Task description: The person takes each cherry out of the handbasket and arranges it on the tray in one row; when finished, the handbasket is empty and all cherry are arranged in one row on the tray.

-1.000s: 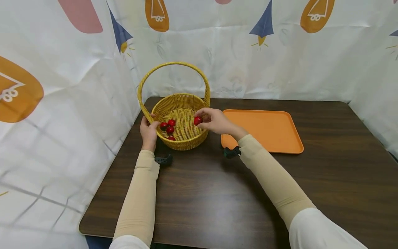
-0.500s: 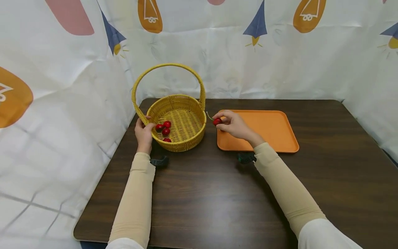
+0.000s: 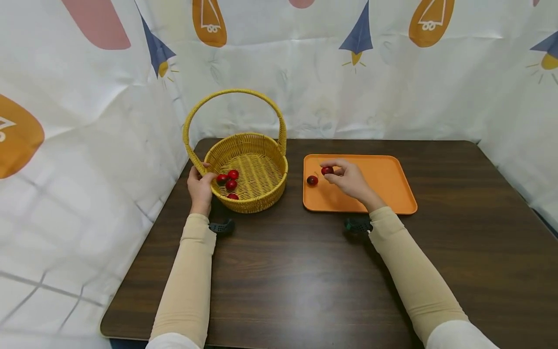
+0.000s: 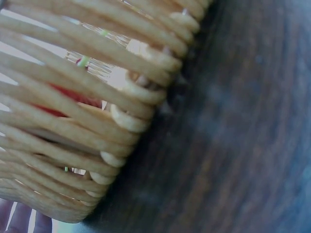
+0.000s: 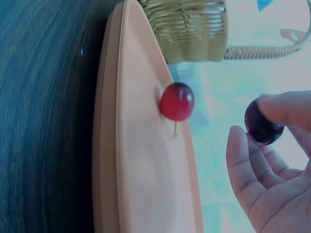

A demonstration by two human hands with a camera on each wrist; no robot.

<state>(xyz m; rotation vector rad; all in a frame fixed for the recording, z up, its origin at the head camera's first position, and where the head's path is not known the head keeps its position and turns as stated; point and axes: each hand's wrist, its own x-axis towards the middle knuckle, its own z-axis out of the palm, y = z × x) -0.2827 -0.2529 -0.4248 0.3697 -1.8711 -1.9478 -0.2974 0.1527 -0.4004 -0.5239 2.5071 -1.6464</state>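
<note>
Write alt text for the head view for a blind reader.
A person's right hand pinches a red cherry over an orange tray, where a second cherry lies near the left edge. The left hand holds a yellow woven basket by its left side, with four cherries visible inside. Tray and basket sit on a dark table.

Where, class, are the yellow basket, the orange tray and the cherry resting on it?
Yellow basket (image 3: 260, 204), head view: front outer wall.
Orange tray (image 3: 387, 182), head view: bare surface.
Resting cherry (image 5: 177, 103), right wrist view: its red middle.
</note>
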